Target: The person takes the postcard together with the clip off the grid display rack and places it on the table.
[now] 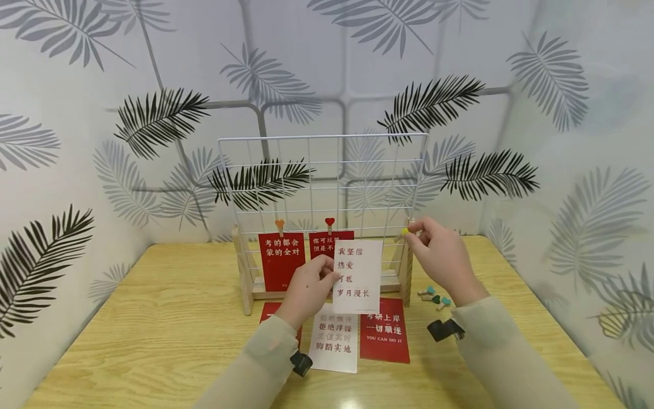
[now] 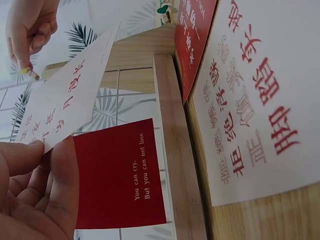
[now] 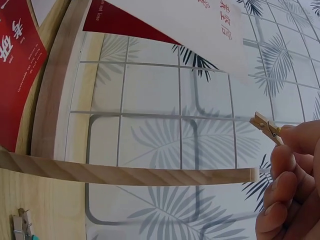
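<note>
Between thumb and fingers my left hand pinches the left edge of a white card with red lettering. The card stands upright before the white wire grid and partly covers a red card clipped there by a red heart clothespin. At the grid's right post my right hand pinches a small wooden clothespin with a yellow top. Its jaws point toward the grid, apart from the white card. Left of them, another red card hangs under an orange heart clothespin.
On the table before the grid's wooden stand lie a white card, a red card and a red card partly under the left arm. Several small teal and green clothespins lie right of the stand.
</note>
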{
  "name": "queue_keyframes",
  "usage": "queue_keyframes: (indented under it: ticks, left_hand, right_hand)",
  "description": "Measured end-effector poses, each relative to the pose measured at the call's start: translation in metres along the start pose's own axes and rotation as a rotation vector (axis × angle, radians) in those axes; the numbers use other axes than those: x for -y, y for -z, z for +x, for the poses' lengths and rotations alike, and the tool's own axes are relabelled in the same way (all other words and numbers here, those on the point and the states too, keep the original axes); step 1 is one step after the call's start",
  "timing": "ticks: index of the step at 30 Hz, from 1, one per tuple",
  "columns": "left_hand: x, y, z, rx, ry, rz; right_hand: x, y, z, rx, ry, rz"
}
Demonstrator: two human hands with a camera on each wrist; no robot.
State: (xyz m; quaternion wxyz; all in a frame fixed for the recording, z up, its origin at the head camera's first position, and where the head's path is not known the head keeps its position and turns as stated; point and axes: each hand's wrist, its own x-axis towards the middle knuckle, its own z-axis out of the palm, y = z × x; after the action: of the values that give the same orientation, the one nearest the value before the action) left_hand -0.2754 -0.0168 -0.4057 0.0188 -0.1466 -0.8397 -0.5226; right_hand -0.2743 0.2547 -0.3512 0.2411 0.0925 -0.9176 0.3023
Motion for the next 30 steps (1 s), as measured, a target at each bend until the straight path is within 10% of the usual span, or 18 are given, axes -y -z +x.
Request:
queue_keyframes:
  ticks: [30]
  left_hand:
    - [0.013,0.032,-0.014,-0.025,0.025,0.004]
  right_hand:
    - [-0.038,0.002,-0.020,0.014,-0.052,0.008]
